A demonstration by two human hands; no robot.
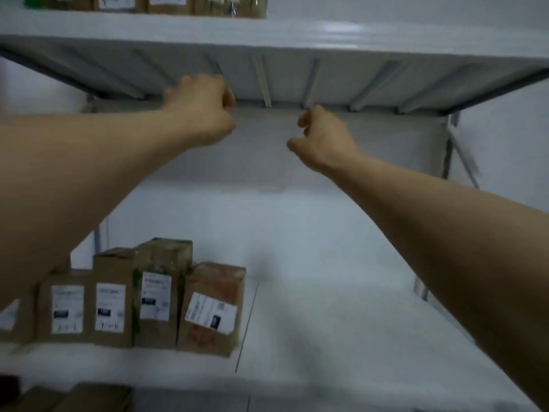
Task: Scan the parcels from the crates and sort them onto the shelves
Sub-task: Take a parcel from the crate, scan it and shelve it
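Five brown cardboard parcels [212, 307] stood in a row at the left of the middle shelf [326, 292], each facing forward with a white label; the leftmost was cut off by the frame edge and the left forearm, and the fourth stood taller than its neighbours. At least four more parcels on the upper shelf [326, 34] showed only their lower parts at the top of the view, and blurred brown cartons [89, 396] lay at the lower left, too unclear to count. Both arms reached forward into the gap between the two shelves. The left hand [202, 111] hung just under the upper shelf's ribbed underside with its fingers curled in, and nothing could be seen in it. The right hand [323, 138] sat slightly lower and apart from it, loosely curled, thumb and forefinger parted, gripping nothing. From the rightmost parcel, past a seam [246, 322] in the board, white shelf ran to the grey uprights [448, 144] at the right, and the back wall stood behind the hands.
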